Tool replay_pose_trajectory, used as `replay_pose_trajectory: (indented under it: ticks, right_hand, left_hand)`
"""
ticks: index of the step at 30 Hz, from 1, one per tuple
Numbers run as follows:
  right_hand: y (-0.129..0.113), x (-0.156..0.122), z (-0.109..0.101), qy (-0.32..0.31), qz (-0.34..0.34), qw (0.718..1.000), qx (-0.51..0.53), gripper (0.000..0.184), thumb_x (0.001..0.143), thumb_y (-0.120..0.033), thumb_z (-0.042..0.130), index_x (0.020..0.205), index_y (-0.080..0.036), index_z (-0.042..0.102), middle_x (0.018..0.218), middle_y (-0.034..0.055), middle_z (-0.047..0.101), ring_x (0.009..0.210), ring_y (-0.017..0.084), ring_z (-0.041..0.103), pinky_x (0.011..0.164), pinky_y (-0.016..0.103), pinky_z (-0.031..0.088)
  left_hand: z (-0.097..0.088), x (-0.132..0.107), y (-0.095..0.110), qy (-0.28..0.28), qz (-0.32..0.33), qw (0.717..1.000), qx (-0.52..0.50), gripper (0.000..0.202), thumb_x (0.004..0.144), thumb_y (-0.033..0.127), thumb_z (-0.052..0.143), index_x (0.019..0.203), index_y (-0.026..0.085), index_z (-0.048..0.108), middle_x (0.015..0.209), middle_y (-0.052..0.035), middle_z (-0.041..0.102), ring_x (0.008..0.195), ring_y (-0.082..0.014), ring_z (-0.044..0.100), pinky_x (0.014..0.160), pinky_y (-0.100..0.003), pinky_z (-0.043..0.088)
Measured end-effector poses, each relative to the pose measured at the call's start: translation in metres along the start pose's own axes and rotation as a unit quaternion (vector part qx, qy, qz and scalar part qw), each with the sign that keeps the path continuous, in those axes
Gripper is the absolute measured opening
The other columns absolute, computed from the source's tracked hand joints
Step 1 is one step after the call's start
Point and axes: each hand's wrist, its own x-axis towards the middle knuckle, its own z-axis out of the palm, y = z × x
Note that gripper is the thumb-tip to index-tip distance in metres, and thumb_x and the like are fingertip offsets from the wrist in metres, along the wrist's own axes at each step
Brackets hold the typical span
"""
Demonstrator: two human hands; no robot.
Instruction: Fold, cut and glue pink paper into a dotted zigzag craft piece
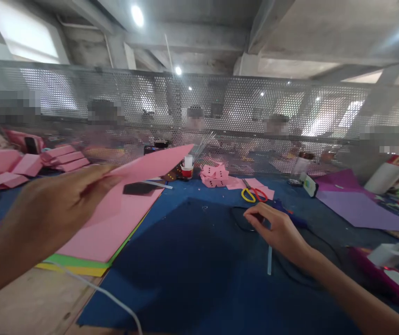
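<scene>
My left hand [63,200] is closed on the edge of a pink paper sheet [153,163], raised and tilted above a stack of coloured paper [91,237] with pink on top and green and yellow below. My right hand [279,228] hovers at the right with its fingers pressed together; whether anything is between them is too small to tell. Partly hidden behind it is a blue glue gun [299,222], and a translucent glue stick [269,263] shows below the hand. Scissors [253,194] with yellow and red handles lie just beyond, on pink paper pieces [232,182].
A blue mat [185,279] covers the table. Folded pink pieces [215,174] with black dots and a cup [187,170] stand at the back, before a perforated metal screen [227,102]. Purple sheets [363,207] and a magenta device [388,274] are right. A white cable [115,302] crosses front left.
</scene>
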Motion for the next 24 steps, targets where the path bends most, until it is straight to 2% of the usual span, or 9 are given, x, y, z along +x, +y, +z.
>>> replay_pose_trajectory:
  ticks: [2, 4, 9, 11, 14, 16, 18, 21, 24]
  right_hand:
    - [-0.002, 0.0, 0.002, -0.008, 0.014, 1.0, 0.012, 0.016, 0.099, -0.032, 0.052, 0.096, -0.024, 0.065, 0.088, 0.0023, 0.066, 0.076, 0.017, 0.06, 0.061, 0.029, 0.042]
    - [-0.005, 0.002, 0.004, -0.019, 0.036, 0.999, 0.036, 0.017, 0.099, -0.034, 0.053, 0.096, -0.023, 0.066, 0.088, 0.0024, 0.066, 0.077, 0.017, 0.06, 0.062, 0.029, 0.043]
    - [-0.026, 0.009, 0.005, -0.082, 0.1, 0.972, 0.196, 0.023, 0.097, -0.041, 0.056, 0.103, -0.023, 0.068, 0.096, 0.0042, 0.071, 0.084, 0.019, 0.066, 0.079, 0.034, 0.051]
    - [-0.039, 0.012, 0.005, -0.122, 0.116, 0.94, 0.298, 0.031, 0.098, -0.046, 0.055, 0.111, -0.022, 0.068, 0.109, 0.0067, 0.071, 0.095, 0.022, 0.068, 0.088, 0.037, 0.051]
    - [-0.057, 0.014, 0.009, -0.156, 0.132, 0.872, 0.445, 0.045, 0.101, -0.053, 0.044, 0.119, -0.021, 0.069, 0.124, 0.0098, 0.068, 0.109, 0.025, 0.065, 0.1, 0.043, 0.047]
    - [-0.066, 0.015, 0.015, -0.152, 0.144, 0.833, 0.512, 0.049, 0.101, -0.056, 0.04, 0.119, -0.021, 0.07, 0.125, 0.0101, 0.068, 0.112, 0.026, 0.064, 0.103, 0.044, 0.045]
    - [-0.071, 0.016, 0.024, -0.128, 0.166, 0.811, 0.546, 0.046, 0.099, -0.056, 0.045, 0.116, -0.021, 0.072, 0.12, 0.0098, 0.07, 0.111, 0.026, 0.064, 0.102, 0.044, 0.045]
    - [-0.075, 0.018, 0.035, -0.075, 0.196, 0.816, 0.538, 0.039, 0.092, -0.052, 0.061, 0.11, -0.019, 0.074, 0.113, 0.0091, 0.073, 0.106, 0.026, 0.065, 0.097, 0.042, 0.048]
    - [-0.074, 0.019, 0.037, -0.043, 0.175, 0.846, 0.502, 0.034, 0.089, -0.046, 0.068, 0.107, -0.018, 0.074, 0.109, 0.0081, 0.074, 0.102, 0.026, 0.065, 0.095, 0.041, 0.048]
  left_hand:
    - [-0.002, 0.003, 0.029, -0.007, 0.06, 0.998, -0.01, 0.038, 0.101, 0.049, 0.042, 0.124, 0.029, 0.066, 0.099, -0.0003, 0.077, 0.087, -0.0225, 0.072, 0.071, -0.028, 0.046]
    - [0.0, 0.0, 0.047, 0.011, 0.097, 0.995, -0.027, 0.039, 0.103, 0.046, 0.039, 0.12, 0.024, 0.066, 0.101, -0.0037, 0.078, 0.084, -0.0235, 0.072, 0.068, -0.03, 0.047]
    - [0.013, -0.007, 0.07, 0.005, 0.201, 0.976, -0.087, 0.028, 0.102, 0.035, 0.047, 0.117, 0.02, 0.065, 0.112, -0.0057, 0.075, 0.097, -0.023, 0.071, 0.087, -0.036, 0.052]
    - [0.018, -0.01, 0.082, -0.003, 0.227, 0.968, -0.102, 0.028, 0.102, 0.032, 0.048, 0.12, 0.019, 0.064, 0.113, -0.006, 0.075, 0.101, -0.0234, 0.07, 0.088, -0.037, 0.053]
    - [0.023, -0.019, 0.1, 0.01, 0.298, 0.948, -0.112, 0.026, 0.101, 0.023, 0.049, 0.121, 0.014, 0.062, 0.115, -0.0072, 0.075, 0.102, -0.0225, 0.071, 0.095, -0.04, 0.052]
    - [0.029, -0.029, 0.11, 0.023, 0.338, 0.934, -0.113, 0.025, 0.1, 0.019, 0.05, 0.121, 0.013, 0.062, 0.115, -0.0072, 0.075, 0.103, -0.0225, 0.07, 0.098, -0.042, 0.05]
    - [0.034, -0.04, 0.119, 0.014, 0.356, 0.929, -0.105, 0.027, 0.099, 0.016, 0.051, 0.124, 0.012, 0.061, 0.12, -0.008, 0.073, 0.108, -0.0236, 0.069, 0.103, -0.044, 0.047]
    - [0.038, -0.052, 0.129, 0.006, 0.374, 0.921, -0.107, 0.029, 0.1, 0.017, 0.051, 0.127, 0.01, 0.06, 0.122, -0.0093, 0.073, 0.108, -0.0247, 0.068, 0.104, -0.046, 0.046]
    - [0.033, -0.053, 0.131, -0.042, 0.342, 0.925, -0.159, 0.038, 0.099, 0.034, 0.055, 0.129, 0.012, 0.059, 0.126, -0.0099, 0.071, 0.111, -0.0269, 0.066, 0.105, -0.047, 0.046]
